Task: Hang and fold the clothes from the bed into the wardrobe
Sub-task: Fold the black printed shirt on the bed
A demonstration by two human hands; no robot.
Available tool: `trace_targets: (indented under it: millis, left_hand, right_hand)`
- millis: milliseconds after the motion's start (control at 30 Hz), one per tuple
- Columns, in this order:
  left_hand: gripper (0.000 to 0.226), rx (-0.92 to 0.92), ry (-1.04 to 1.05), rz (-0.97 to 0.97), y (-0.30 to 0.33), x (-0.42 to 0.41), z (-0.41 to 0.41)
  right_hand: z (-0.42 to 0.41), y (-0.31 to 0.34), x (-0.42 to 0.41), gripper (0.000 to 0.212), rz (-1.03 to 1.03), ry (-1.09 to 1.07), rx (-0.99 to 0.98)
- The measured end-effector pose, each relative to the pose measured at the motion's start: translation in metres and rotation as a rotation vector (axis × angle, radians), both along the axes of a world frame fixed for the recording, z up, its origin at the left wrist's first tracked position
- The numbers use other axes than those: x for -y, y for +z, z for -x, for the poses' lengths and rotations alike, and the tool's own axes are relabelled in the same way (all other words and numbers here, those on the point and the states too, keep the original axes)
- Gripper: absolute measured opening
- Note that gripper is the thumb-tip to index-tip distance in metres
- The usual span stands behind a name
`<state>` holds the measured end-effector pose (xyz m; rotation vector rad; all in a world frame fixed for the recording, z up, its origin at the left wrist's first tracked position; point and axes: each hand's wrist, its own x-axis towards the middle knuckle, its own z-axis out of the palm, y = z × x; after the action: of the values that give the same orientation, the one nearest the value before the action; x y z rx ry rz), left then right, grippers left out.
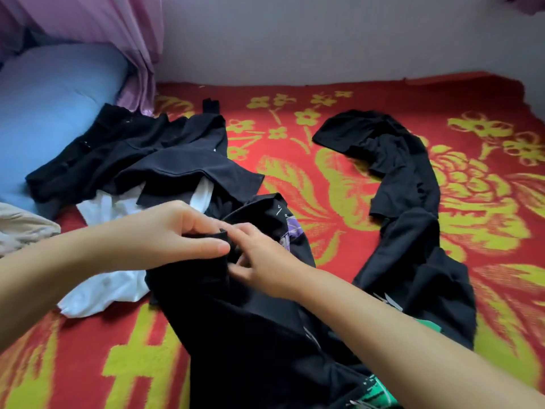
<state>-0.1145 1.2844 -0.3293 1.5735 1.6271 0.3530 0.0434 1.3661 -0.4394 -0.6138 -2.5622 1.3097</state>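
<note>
Hands on a black shirt on the bed.

We pinch a fold of the black printed shirt (236,320) with our left hand (177,231), thumb under and fingers on top. Our right hand (259,258) touches the same fold with bent fingers; we cannot tell if it grips. The shirt lies on the red and yellow blanket (339,178). Beside it are a white top (103,287), a pile of black clothes (141,160) and another black garment (413,202).

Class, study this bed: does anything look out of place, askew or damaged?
Nothing looks damaged. The clothes are untidy: a black pile with a white garment under it sprawls crumpled beside the blue pillow, and a long black garment lies twisted across the red blanket.
</note>
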Motion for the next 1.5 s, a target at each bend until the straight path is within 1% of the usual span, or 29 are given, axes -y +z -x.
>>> trace_targets:
  millis: [67,100,167,233,267,333,367,433,467,500,533,567,600,667,700,767,800,867,933,967,1067,1133,1200,1233,1300,1367,1400,1433,1500]
  left_hand:
    - [0.055,0.048,0.035,0.016,-0.003,0.003,-0.004]
    - [0.061,0.043,0.088,0.001,-0.005,0.001,0.000]
    - [0.075,0.040,0.244,-0.059,-0.001,-0.006,0.015]
    - [0.071,0.163,0.418,-0.144,0.011,-0.019,0.024]
    - [0.061,0.235,0.496,-0.181,0.017,-0.031,0.025]
    - [0.034,0.354,0.615,-0.262,0.024,-0.065,0.018]
    - [0.027,0.388,0.657,-0.310,0.022,-0.086,0.009]
    - [0.023,0.383,0.683,-0.416,0.006,-0.125,-0.011]
    - [0.024,0.320,0.663,-0.432,-0.010,-0.143,-0.018]
    - [0.030,0.238,0.643,-0.415,-0.028,-0.156,-0.024]
    - [0.041,0.135,0.643,-0.373,-0.046,-0.165,-0.030]
    - [0.051,0.021,0.657,-0.313,-0.063,-0.169,-0.034]
    - [0.058,-0.078,0.668,-0.254,-0.080,-0.167,-0.035]
    - [0.065,-0.225,0.662,-0.161,-0.113,-0.138,-0.040]
    - [0.066,-0.285,0.658,-0.126,-0.135,-0.114,-0.039]
    - [0.066,-0.343,0.743,-0.093,-0.180,-0.053,-0.037]
    - [0.066,-0.350,0.808,-0.073,-0.200,-0.021,-0.038]
    - [0.072,-0.285,0.954,0.069,-0.232,0.043,-0.046]
    - [0.071,-0.164,1.023,0.144,-0.243,0.084,-0.062]
    - [0.064,-0.069,1.041,0.168,-0.245,0.103,-0.073]
    - [0.034,0.147,0.959,0.210,-0.244,0.129,-0.099]
    - [0.017,0.127,0.912,0.213,-0.242,0.139,-0.109]
    - [0.021,0.057,0.950,0.169,-0.242,0.144,-0.111]
    - [0.023,0.030,0.981,0.156,-0.242,0.147,-0.110]
    - [0.025,0.063,1.046,0.161,-0.246,0.155,-0.108]
    - [0.028,0.283,1.173,0.244,-0.251,0.168,-0.111]
    - [0.033,0.415,1.210,0.309,-0.249,0.178,-0.118]
    - [0.045,0.497,1.191,0.363,-0.247,0.192,-0.124]
    - [0.065,0.494,1.047,0.464,-0.241,0.227,-0.136]
  right_hand:
    - [0.006,0.004,0.004,0.058,-0.067,-0.058,0.022]
    - [0.006,-0.005,0.004,0.056,-0.039,-0.132,0.016]
    - [0.001,-0.034,-0.005,0.058,0.108,-0.392,-0.011]
    - [-0.004,-0.063,-0.017,0.053,0.279,-0.624,0.039]
    - [-0.008,-0.072,-0.020,0.046,0.360,-0.618,0.041]
    - [-0.017,-0.089,-0.025,0.018,0.397,-0.504,-0.209]
    - [-0.024,-0.100,-0.023,0.004,0.402,-0.485,-0.293]
    - [-0.033,-0.103,-0.016,0.016,0.505,-0.537,-0.334]
    - [-0.035,-0.105,-0.017,0.024,0.691,-0.543,-0.395]
    - [-0.037,-0.108,-0.014,0.026,0.939,-0.652,-0.441]
    - [-0.036,-0.114,-0.014,0.013,1.188,-0.762,-0.451]
    - [-0.041,-0.115,-0.015,0.014,1.326,-0.819,-0.342]
    - [-0.055,-0.119,-0.019,0.031,1.301,-0.818,-0.162]
    - [-0.093,-0.123,-0.027,0.048,1.043,-0.907,0.140]
    - [-0.115,-0.127,-0.026,0.050,0.871,-0.946,0.203]
    - [-0.151,-0.127,-0.015,0.049,0.489,-0.866,0.282]
    - [-0.162,-0.123,-0.005,0.056,0.374,-0.764,0.313]
    - [-0.171,-0.118,0.019,0.082,0.170,-0.525,0.445]
    - [-0.174,-0.109,0.034,0.100,-0.144,-0.305,0.654]
    - [-0.175,-0.104,0.041,0.102,-0.222,-0.233,0.743]
    - [-0.177,-0.096,0.047,0.083,-0.336,-0.135,0.883]
    - [-0.188,-0.090,0.044,0.062,-0.415,-0.091,0.980]
    - [-0.204,-0.087,0.036,0.053,-0.430,-0.195,1.042]
    - [-0.211,-0.088,0.033,0.049,-0.426,-0.288,1.007]
    - [-0.225,-0.094,0.042,0.042,-0.487,-0.438,0.752]
    - [-0.237,-0.097,0.064,0.041,-0.536,-0.574,0.503]
    - [-0.246,-0.098,0.080,0.041,-0.514,-0.667,0.441]
    - [-0.255,-0.101,0.097,0.046,-0.440,-0.778,0.414]
    - [-0.272,-0.110,0.137,0.061,-0.103,-1.058,0.383]
